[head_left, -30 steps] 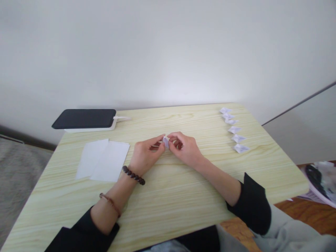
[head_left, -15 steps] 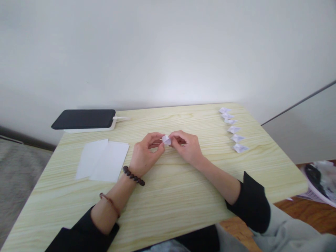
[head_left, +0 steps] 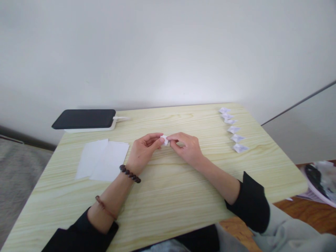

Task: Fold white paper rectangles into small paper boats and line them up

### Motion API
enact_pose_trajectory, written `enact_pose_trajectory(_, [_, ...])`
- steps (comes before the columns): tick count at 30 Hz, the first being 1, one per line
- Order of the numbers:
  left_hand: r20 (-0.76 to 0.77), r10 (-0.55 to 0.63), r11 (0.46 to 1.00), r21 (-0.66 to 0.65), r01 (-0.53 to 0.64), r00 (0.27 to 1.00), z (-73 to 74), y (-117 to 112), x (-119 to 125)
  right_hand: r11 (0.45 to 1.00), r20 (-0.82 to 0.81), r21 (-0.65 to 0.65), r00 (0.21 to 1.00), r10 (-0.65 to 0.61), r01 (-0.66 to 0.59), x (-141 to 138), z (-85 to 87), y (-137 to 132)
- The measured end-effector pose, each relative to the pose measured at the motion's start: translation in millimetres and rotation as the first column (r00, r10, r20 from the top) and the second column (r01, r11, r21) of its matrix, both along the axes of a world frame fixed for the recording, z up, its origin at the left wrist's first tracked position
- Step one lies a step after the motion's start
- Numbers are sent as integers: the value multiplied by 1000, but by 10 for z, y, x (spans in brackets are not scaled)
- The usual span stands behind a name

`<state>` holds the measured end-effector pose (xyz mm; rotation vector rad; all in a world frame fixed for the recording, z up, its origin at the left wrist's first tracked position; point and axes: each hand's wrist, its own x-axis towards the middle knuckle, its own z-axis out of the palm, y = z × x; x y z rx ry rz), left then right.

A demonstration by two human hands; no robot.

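A small folded piece of white paper [head_left: 164,140] is held just above the middle of the table, between both hands. My left hand [head_left: 144,150] pinches its left side with thumb and fingers. From the right, my right hand [head_left: 187,147] closes thumb and forefinger on the other edge. Along the table's right side stands a row of several small folded paper boats [head_left: 239,148]. Flat white paper sheets [head_left: 109,162] lie overlapping to the left of my left hand.
A dark-screened phone [head_left: 84,119] rests on a white block at the back left, with a white cable [head_left: 122,118] plugged in. Behind the wooden-patterned table [head_left: 168,203] rises a white wall. A pink basket [head_left: 319,190] with bags stands on the floor at right.
My left hand has shifted slightly left, and its thumb now lies over the folded paper. The paper has turned and moved a little left; my right fingers followed slightly.
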<state>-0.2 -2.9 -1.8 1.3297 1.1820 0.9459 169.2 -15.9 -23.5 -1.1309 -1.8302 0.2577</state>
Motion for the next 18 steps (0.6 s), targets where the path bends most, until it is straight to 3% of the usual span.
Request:
enact_pose_trajectory(4, [62,16,1000,14,-17,998,-67,9,1,990,-199,-123,979,45,-71,-31,26,-23])
enact_pose_trajectory(10, [118,53,998,9,-55,992,-97,8,8,910,-455,-358,890,24,-207,-65,-25,-5])
enact_pose_trajectory(14, [81,80,996,30,-82,994,-80,3,14,857,-579,-421,815,-2,-297,-81,-47,9])
enact_pose_trajectory(18, [100,32,999,16,-34,994,-71,4,14,835,-648,-444,760,-49,-324,-81,-32,14])
